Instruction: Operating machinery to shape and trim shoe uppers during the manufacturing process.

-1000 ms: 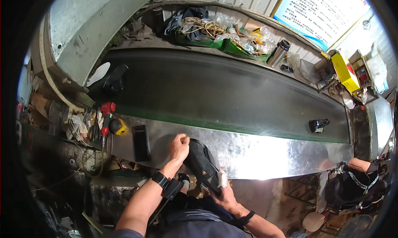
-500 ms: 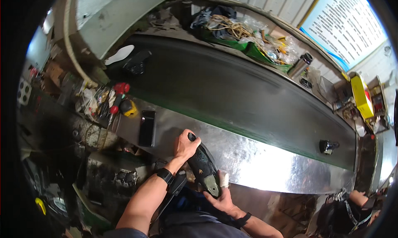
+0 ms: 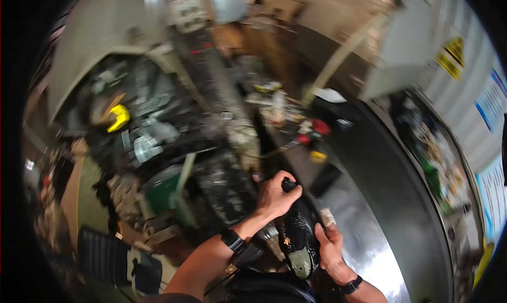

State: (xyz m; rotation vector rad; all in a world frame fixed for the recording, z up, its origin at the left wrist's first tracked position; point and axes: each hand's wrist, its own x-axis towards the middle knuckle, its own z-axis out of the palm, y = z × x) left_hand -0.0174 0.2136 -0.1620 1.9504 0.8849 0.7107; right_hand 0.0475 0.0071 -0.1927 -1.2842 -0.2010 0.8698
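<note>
A black shoe [image 3: 298,226] with a grey-green shoe last [image 3: 301,263] showing at its near end hangs in front of me. A small gold mark is on its side. My left hand [image 3: 277,197] is closed around the shoe's far, narrow end, thumb and fingers wrapped over it. Along the shoe's right side is my right hand [image 3: 331,247], thumb against the edge and fingers curled; one finger carries a white wrap [image 3: 327,217]. The undersides of the shoe and the right fingertips are hidden.
A metal ledge [image 3: 364,224] and a dark belt [image 3: 391,160] run along my right. A black phone [image 3: 326,179] lies on the ledge near red and yellow tools [image 3: 318,156]. Left of me are a cluttered machine, a green bin [image 3: 163,194] and a black slatted chair [image 3: 102,255].
The view has swung left, so the belt now lies to the right. Both hands and the shoe came along; my right hand slid from the last's end up to the shoe's side.
</note>
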